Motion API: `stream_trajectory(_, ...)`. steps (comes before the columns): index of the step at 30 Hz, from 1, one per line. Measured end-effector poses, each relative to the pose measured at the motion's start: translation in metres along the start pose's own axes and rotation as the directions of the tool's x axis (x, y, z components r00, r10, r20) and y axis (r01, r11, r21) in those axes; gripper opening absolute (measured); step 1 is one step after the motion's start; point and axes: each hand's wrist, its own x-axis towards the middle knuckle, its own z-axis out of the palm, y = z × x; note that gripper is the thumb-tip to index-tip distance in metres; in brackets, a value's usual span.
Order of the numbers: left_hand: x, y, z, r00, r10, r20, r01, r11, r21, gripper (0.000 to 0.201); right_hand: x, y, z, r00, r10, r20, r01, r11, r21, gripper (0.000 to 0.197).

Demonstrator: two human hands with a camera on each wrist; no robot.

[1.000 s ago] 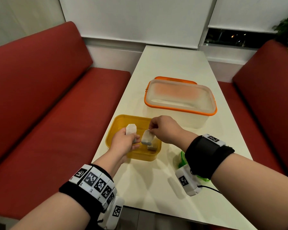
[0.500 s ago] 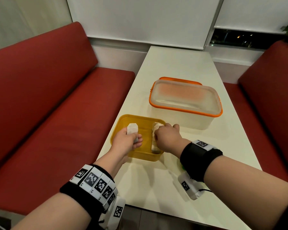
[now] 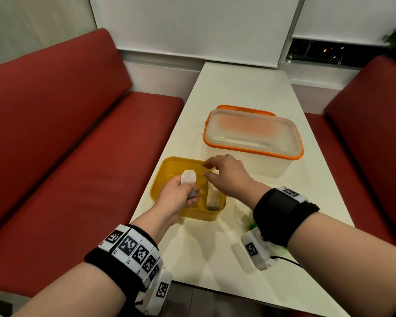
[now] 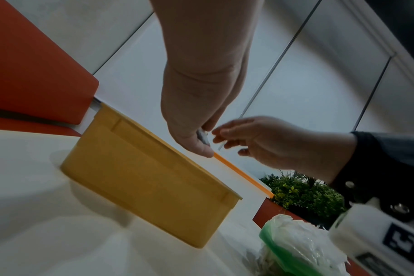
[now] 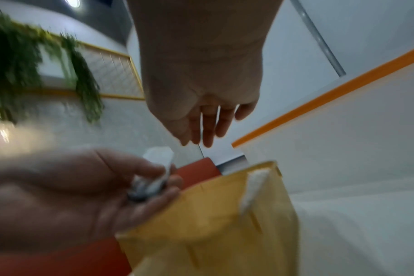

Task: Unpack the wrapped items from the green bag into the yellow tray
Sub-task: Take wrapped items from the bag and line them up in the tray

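The yellow tray (image 3: 160,179) sits at the table's near left edge. My left hand (image 3: 181,195) hovers over its near side and grips a white wrapped item (image 3: 188,178), seen again as the wrapped item (image 5: 158,168) in the right wrist view. A second wrapped item (image 3: 213,197) lies inside the tray along its right wall. My right hand (image 3: 224,175) floats just above it, fingers loose and holding nothing. The green bag (image 4: 293,242) lies on the table to the tray's right, mostly hidden under my right wrist in the head view.
A clear storage box with an orange rim (image 3: 252,133) stands just beyond the tray. Red bench seats (image 3: 78,156) flank the white table (image 3: 238,88) on both sides. A green plant (image 4: 303,192) stands behind the right bench.
My right hand has set its wrapped item down in the tray, let go and lifted with fingers spread. The left hand still holds its item over the tray.
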Motion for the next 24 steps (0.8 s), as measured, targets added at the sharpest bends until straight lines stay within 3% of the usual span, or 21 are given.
stream_trajectory(3,-0.002,0.000,0.008,0.999,0.009,0.047,-0.011,0.999,0.033,0.013,-0.007,-0.012,-0.010,0.996,-0.087,0.026,0.082,0.985,0.152,0.031)
stream_trajectory(10,-0.006,0.003,0.015,0.993,0.075,0.094,-0.088,0.986,0.142,0.012,-0.012,-0.015,-0.014,0.997,-0.066,0.036,0.064,0.997,0.049,0.017)
stream_trajectory(13,-0.004,0.003,0.009,0.994,0.101,0.044,-0.107,0.981,0.165,0.018,-0.012,-0.009,-0.016,0.997,-0.032,0.066,0.033,0.999,-0.021,0.017)
stream_trajectory(17,-0.004,0.002,0.001,0.995,0.099,-0.031,-0.095,0.988,0.118,0.020,-0.010,-0.004,-0.005,0.979,0.033,0.202,0.009,0.979,-0.205,0.017)
stream_trajectory(24,-0.007,-0.005,-0.011,0.997,0.074,-0.027,-0.073,0.997,0.037,0.019,-0.008,-0.002,0.020,0.954,0.123,0.275,0.011,0.898,-0.439,0.018)
